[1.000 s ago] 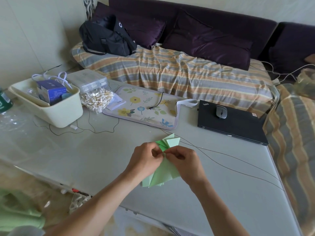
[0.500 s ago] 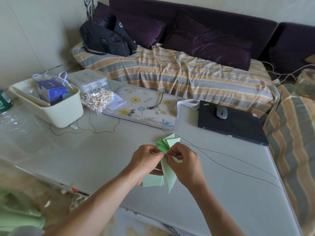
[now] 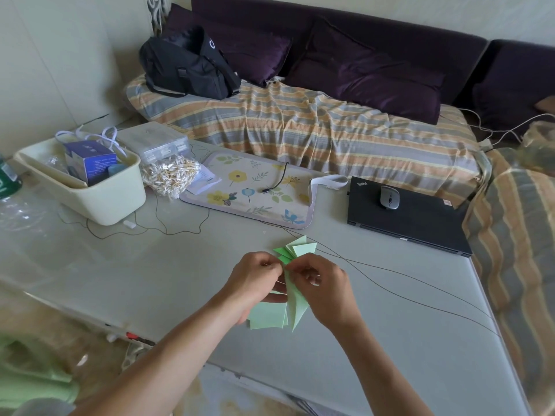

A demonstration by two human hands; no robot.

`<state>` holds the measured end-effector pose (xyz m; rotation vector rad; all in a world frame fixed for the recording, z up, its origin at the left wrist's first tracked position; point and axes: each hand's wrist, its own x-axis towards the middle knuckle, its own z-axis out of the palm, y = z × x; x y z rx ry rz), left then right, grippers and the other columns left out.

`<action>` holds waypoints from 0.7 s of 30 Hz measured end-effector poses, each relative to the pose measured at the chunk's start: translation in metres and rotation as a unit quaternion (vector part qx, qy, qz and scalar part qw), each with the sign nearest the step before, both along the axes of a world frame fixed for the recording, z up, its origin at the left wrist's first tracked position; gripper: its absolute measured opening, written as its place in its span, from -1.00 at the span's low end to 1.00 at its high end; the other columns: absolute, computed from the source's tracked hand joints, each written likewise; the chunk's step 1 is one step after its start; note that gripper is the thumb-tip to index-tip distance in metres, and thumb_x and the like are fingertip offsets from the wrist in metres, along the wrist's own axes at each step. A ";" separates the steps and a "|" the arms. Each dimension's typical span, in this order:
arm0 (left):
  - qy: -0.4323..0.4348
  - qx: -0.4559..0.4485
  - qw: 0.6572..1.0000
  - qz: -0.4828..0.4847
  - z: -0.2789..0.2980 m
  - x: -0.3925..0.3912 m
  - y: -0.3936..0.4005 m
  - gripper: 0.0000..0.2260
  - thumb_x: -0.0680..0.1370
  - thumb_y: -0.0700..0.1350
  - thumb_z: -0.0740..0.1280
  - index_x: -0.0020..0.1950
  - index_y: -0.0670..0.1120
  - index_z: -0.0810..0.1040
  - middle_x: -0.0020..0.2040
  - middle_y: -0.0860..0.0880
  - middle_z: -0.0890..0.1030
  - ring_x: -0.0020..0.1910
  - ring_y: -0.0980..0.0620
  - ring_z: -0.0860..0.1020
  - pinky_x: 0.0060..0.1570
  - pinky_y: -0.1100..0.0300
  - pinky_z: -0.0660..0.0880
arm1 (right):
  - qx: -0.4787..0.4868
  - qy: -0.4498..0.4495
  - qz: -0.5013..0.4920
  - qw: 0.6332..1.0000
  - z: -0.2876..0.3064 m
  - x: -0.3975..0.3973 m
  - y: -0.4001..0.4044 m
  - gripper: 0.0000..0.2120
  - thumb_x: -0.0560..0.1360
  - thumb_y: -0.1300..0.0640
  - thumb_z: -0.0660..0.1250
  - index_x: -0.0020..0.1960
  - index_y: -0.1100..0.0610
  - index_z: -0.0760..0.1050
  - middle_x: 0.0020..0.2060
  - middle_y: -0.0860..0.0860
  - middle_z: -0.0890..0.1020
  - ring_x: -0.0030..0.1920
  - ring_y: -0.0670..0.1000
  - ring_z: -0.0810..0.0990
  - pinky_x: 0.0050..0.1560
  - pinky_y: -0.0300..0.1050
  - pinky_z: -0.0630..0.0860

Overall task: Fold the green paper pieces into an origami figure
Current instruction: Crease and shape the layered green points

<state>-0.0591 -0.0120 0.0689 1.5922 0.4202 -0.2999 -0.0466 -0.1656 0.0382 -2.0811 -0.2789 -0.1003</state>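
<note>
Both hands meet above the near middle of the pale surface (image 3: 180, 280): the left hand (image 3: 255, 280) and the right hand (image 3: 321, 289) each pinch the green paper pieces (image 3: 292, 307) between curled fingers, with folded tips fanning out beyond the knuckles and longer flaps hanging toward the person. On the far left stands a cream bin (image 3: 99, 196) holding a blue box (image 3: 90, 163), with a bag of cotton swabs (image 3: 171, 175) beside it. A floral mat (image 3: 255, 190) lies mid-surface, and a closed black laptop (image 3: 420, 223) carries a grey mouse (image 3: 389, 197). Thin cables cross the surface. Behind it, a sofa with a striped cover (image 3: 300, 130), dark purple cushions and a black bag (image 3: 186, 67).
</note>
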 end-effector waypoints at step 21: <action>-0.061 0.064 0.996 0.024 -0.007 0.003 0.005 -0.93 0.55 -0.22 0.43 -0.11 -0.15 0.68 -0.20 -0.13 0.72 -0.26 -0.02 0.73 -0.19 0.03 0.70 | 0.084 0.197 -0.022 0.976 0.002 0.003 -0.001 -0.92 0.52 0.16 0.45 -0.14 0.05 0.68 -0.26 -0.08 0.72 -0.27 -0.16 0.60 -0.21 -0.35 0.45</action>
